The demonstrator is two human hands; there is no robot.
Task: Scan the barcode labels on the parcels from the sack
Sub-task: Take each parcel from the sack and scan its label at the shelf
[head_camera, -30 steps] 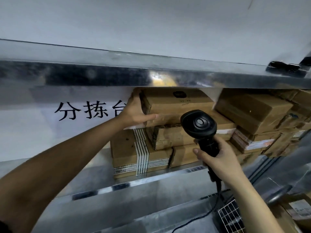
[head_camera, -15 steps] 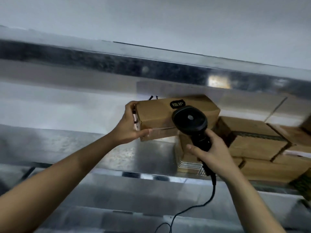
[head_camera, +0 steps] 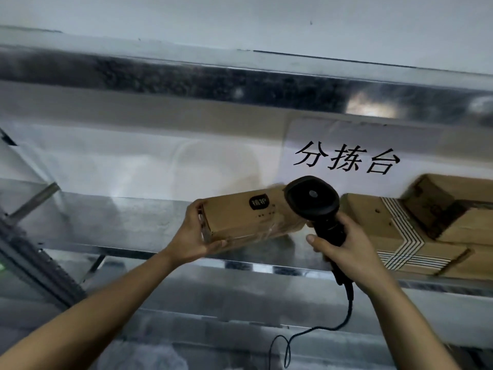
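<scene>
My left hand (head_camera: 193,236) grips the left end of a long brown cardboard parcel (head_camera: 240,217) with a black logo on its top face, held in the air over the metal shelf (head_camera: 133,217). My right hand (head_camera: 346,247) holds the handle of a black corded barcode scanner (head_camera: 310,200), whose head sits at the parcel's right end. No barcode label shows on the faces turned to me.
Several brown cardboard boxes (head_camera: 386,228), one with black-and-white striped tape, are stacked on the shelf at the right. A white sign (head_camera: 346,160) with black characters hangs behind them. The scanner cable (head_camera: 344,316) dangles below my right hand. A metal frame post (head_camera: 40,268) stands at the left.
My left hand has carried the parcel off the stack and leftward along the shelf. My right hand has followed with the scanner, and the view has swung left so the stack now sits at the right.
</scene>
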